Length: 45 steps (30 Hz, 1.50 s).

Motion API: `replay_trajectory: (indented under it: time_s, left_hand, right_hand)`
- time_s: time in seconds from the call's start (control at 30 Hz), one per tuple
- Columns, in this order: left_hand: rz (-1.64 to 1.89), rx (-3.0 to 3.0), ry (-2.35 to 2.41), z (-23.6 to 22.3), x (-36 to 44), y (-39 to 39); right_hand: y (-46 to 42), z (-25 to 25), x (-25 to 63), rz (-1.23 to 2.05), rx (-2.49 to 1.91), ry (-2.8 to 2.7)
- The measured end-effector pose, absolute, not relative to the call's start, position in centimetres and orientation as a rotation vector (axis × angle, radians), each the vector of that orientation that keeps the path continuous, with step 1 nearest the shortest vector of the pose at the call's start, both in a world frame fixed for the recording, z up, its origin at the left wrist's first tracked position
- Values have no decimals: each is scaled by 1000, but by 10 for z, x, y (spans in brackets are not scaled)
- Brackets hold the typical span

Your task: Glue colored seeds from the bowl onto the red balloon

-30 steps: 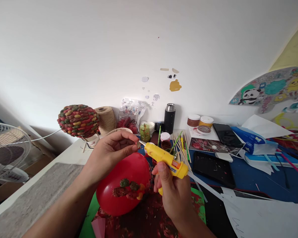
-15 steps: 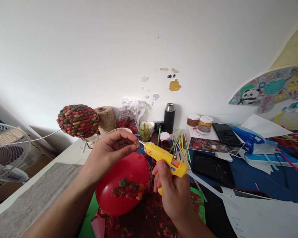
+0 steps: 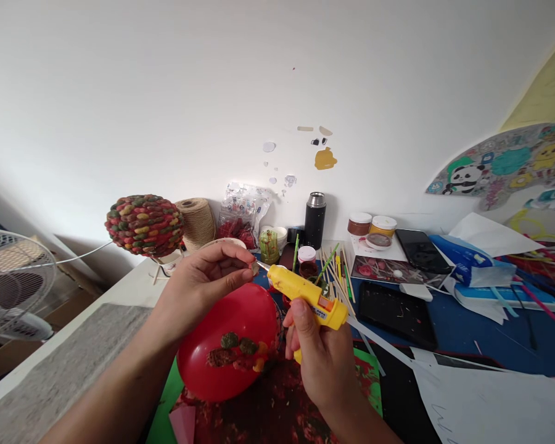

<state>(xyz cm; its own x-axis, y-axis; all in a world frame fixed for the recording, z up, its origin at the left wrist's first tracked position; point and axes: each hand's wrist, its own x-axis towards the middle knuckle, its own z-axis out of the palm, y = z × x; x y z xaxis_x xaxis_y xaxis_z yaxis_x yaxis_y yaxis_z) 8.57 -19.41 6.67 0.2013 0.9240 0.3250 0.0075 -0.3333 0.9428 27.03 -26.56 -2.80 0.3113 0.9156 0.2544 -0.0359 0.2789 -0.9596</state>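
Observation:
My left hand [image 3: 202, 285] is raised above a red balloon [image 3: 229, 344] and pinches a small piece between thumb and fingertips. My right hand [image 3: 321, 357] grips a yellow hot glue gun [image 3: 305, 295], index finger at the trigger. The gun's metal nozzle touches the small piece at my left fingertips. Several coloured bits, green, red and yellow, are stuck in a patch on the balloon's front. The balloon rests on a dark red mat over green paper.
A ball covered in coloured bits [image 3: 144, 225] stands on a stick at the left, beside a twine spool [image 3: 198, 222]. Behind are a black flask [image 3: 315, 220], paint jars [image 3: 372, 226], coloured sticks [image 3: 337, 271], a phone [image 3: 422, 250], a black tray [image 3: 395, 314], papers [image 3: 485, 394] and a fan [image 3: 12, 283].
Nearly nothing: both hands and the glue gun have drifted a few pixels left, with the nozzle still at the pinched piece.

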Motion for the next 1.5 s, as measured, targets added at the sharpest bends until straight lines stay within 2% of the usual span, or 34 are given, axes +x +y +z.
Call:
replay_trajectory:
  time_s: [0.23, 1.5]
  left_hand:
    - [1285, 1543, 897, 65, 84, -194]
    - [1326, 1485, 913, 61, 78, -190]
  right_hand:
    - [-266, -14, 272, 842, -1110, -1083]
    - [-267, -16, 272, 804, -1094, -1149]
